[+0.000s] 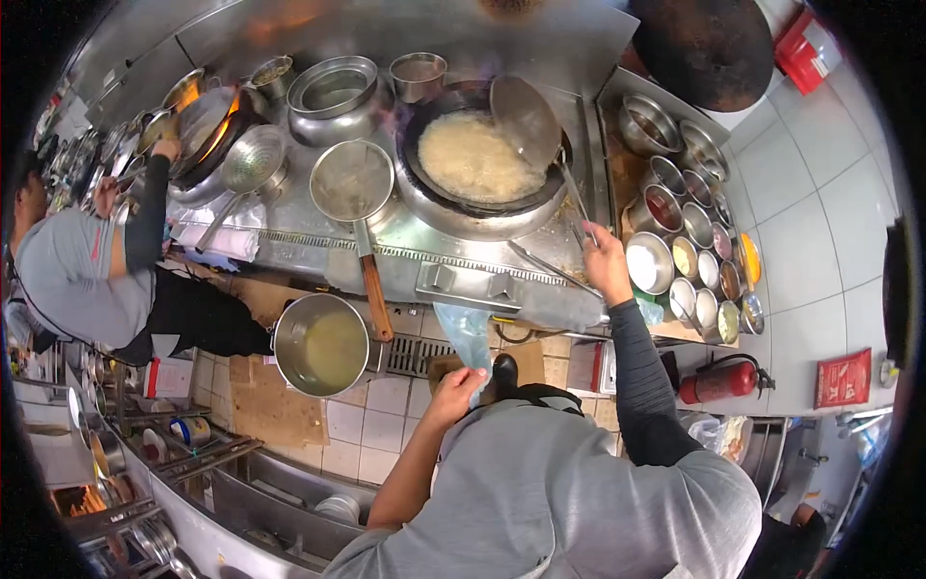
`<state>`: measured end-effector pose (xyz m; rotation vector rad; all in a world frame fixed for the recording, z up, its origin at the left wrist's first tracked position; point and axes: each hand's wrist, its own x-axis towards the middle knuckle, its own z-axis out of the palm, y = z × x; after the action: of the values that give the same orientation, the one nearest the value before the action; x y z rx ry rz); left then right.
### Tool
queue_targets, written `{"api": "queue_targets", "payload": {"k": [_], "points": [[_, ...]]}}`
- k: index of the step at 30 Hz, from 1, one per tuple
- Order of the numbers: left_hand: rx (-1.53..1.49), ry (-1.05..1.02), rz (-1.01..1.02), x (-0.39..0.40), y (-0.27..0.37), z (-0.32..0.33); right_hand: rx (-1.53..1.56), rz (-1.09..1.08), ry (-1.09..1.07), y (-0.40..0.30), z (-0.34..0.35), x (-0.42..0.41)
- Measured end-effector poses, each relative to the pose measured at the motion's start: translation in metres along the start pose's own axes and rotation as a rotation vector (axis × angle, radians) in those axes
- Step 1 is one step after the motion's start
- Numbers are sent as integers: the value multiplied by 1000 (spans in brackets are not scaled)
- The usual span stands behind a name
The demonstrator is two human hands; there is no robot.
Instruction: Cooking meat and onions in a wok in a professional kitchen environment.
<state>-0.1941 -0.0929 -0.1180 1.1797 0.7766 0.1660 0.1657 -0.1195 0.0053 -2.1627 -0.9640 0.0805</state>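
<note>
My right hand point(606, 266) grips the metal handle of a wide round skimmer point(527, 121). The skimmer's pan is tilted over the right side of a wok point(412, 181) on the range. Pale, foaming liquid point(470, 155) fills much of the wok. Lower down, in front of the range edge, my left hand point(456, 396) pinches a translucent light-blue plastic bag point(466, 336), whose top hangs by the control panel point(469, 286). To the left of the wok, a wooden-handled mesh strainer point(352, 181) rests with its handle jutting past the counter edge.
A pot of yellowish liquid point(334, 351) stands below the counter's edge. Seasoning bowls point(650, 264) crowd the right side. At left, a co-worker point(87, 268) works by a flaming wok point(206, 134). A perforated skimmer point(253, 158) lies between. A fire extinguisher point(716, 381) is at right.
</note>
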Motion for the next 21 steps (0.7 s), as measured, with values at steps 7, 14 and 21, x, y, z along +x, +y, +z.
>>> {"api": "queue_targets", "payload": {"k": [7, 14, 21], "points": [[-71, -14, -21, 1, 17, 5, 10, -5, 77, 7, -3, -23], [55, -40, 30, 12, 19, 24, -136, -150, 98, -4, 16, 34], [-8, 77, 54, 14, 16, 67, -322, -169, -42, 41, 78, 62]]}}
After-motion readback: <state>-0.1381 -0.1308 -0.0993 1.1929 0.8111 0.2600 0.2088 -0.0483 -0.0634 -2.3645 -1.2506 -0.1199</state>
